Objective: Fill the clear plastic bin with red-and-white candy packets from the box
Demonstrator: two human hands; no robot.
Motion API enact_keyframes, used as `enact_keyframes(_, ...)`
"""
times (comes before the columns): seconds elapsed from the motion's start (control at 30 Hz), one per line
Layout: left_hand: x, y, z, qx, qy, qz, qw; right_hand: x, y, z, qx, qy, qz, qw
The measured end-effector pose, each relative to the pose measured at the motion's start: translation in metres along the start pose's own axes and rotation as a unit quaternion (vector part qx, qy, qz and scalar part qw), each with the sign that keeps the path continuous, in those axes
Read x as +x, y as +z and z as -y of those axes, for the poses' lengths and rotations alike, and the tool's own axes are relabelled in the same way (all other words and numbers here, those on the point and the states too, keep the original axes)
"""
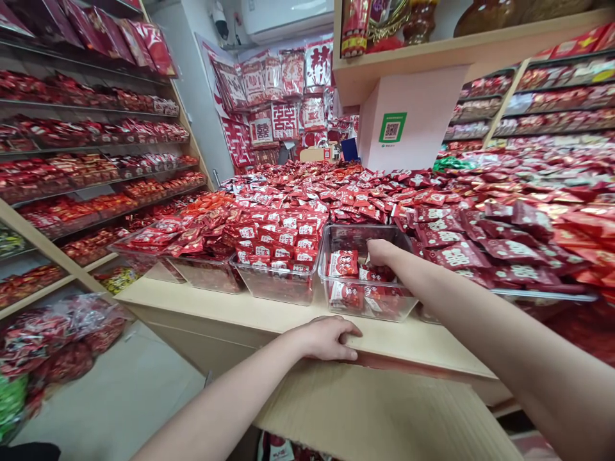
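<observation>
We are holding our right hand (pixel 380 252) in the clear bin (pixel 353 237), grip impossible to tell, left hand (pixel 329 337) fingers-apart, perhaps risking maroon packets (pixel 456 255) spilling if brushed.

The clear bin (pixel 346 234) can be entered from above at its left, while its right part is blocked by the right hand (pixel 381 252). Both flanks are hemmed by heaped packets (pixel 281 238); the counter's edge (pixel 269 319) is partly covered by the left hand (pixel 331 338).
</observation>
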State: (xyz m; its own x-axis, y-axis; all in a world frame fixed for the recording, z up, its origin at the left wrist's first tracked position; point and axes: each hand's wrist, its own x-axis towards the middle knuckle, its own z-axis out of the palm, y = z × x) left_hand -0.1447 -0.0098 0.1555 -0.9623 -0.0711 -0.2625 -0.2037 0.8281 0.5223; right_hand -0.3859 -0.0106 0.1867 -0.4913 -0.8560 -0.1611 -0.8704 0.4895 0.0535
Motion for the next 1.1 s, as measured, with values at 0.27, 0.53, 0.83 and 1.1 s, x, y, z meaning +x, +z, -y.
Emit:
enact_keyframes(0.27,-0.003,0.005,0.001,-0.006,0.003,-0.027,1.000,-0.005,-0.002,0.001,-0.029,-0.036,-0.005,0.999)
enact_keyframes(0.53,-0.003,0.006,0.005,-0.012,0.003,-0.031,0.999,-0.006,-0.007,0.010,-0.045,-0.056,0.013,0.997)
enact_keyframes(0.83,-0.003,0.004,0.005,-0.012,0.014,-0.032,0.999,-0.003,-0.004,0.017,-0.086,-0.086,0.004,0.993)
enact_keyframes(1.1,-0.003,0.001,0.006,-0.018,0.026,-0.026,0.999,-0.005,-0.011,0.017,-0.071,-0.073,0.001,0.995)
